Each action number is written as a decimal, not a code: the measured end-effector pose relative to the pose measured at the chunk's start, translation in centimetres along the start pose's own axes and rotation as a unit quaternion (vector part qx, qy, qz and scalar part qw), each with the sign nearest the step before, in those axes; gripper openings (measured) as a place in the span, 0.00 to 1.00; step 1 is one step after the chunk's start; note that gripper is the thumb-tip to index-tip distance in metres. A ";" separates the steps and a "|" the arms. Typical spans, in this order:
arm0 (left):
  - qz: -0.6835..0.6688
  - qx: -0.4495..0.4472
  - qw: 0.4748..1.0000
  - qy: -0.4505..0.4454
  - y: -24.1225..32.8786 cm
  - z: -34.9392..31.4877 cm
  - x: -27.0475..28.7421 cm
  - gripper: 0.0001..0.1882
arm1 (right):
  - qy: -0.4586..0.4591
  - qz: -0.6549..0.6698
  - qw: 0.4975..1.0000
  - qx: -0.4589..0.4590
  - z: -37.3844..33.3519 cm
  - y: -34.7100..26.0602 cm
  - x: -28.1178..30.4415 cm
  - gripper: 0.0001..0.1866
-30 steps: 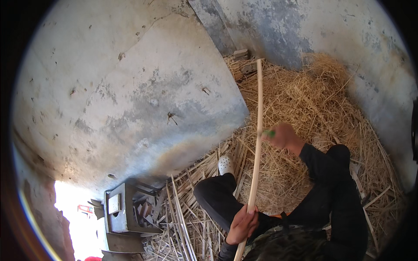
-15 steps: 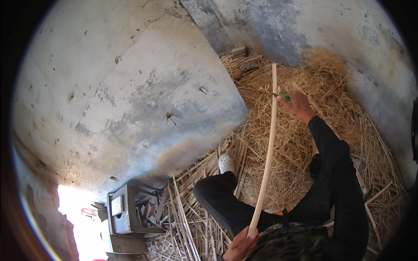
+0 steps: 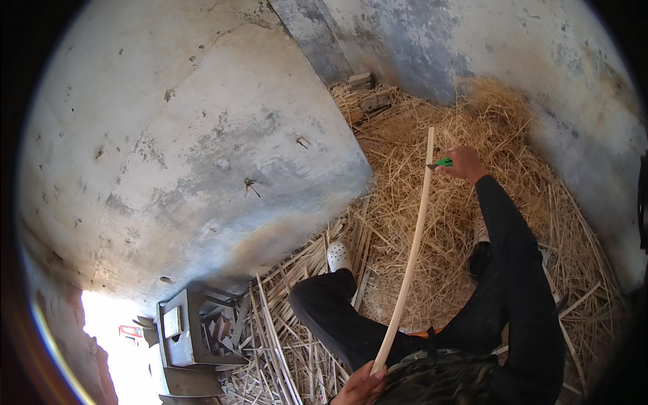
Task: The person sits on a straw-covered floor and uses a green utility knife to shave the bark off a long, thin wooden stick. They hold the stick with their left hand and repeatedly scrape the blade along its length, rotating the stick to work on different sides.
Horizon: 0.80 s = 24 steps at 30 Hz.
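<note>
A long, pale wooden strip (image 3: 413,260) runs from my lap up over the shavings, bowed slightly along its length. Closed around its near end is my left hand (image 3: 363,386), at the lower edge of the view. My right hand (image 3: 464,164) grips a green-handled knife (image 3: 443,162), and the dark blade rests against the strip a little below its far end. The far end stands free above the heap of shavings. Part of the knife's handle is hidden inside my right fist.
Curly straw-coloured shavings (image 3: 445,223) cover the floor ahead. Loose wooden slats (image 3: 277,351) lie at the left, near a grey box-like stand (image 3: 179,331) holding wood scraps. A stained wall (image 3: 223,148) rises on the left. My white clog (image 3: 339,257) rests among the slats.
My right hand and the knife have come a little nearer along the strip. The thin curl at the blade is gone from view. The strip's far end sits lower in view.
</note>
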State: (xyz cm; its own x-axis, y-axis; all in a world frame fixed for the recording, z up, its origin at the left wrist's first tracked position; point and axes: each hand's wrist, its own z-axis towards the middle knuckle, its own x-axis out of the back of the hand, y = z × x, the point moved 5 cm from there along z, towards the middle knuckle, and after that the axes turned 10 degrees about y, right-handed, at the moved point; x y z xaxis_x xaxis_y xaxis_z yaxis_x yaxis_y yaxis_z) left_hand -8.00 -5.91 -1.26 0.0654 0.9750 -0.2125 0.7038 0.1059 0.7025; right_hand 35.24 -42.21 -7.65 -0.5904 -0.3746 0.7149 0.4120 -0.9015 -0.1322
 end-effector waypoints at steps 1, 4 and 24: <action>0.023 0.005 1.000 0.014 -0.2 0.0 0.3 0.14 | -0.032 -0.001 0.999 -0.022 0.1 0.2 -0.3 0.39; 0.048 -0.022 0.998 0.033 -0.9 1.7 2.3 0.12 | -0.122 0.051 0.984 -0.116 0.3 -1.5 -0.7 0.39; 0.010 -0.158 0.986 0.058 5.1 5.0 2.0 0.18 | -0.212 0.270 0.938 -0.048 -3.4 -22.4 2.6 0.43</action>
State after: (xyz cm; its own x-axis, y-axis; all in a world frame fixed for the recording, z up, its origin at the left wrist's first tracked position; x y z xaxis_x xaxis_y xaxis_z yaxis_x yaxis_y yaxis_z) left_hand -0.76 -4.41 -1.45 -0.0163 0.9913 -0.1306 0.4472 0.1241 0.8858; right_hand 22.07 -23.72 -5.17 0.0245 -0.6803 0.7325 0.4952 -0.6283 -0.6001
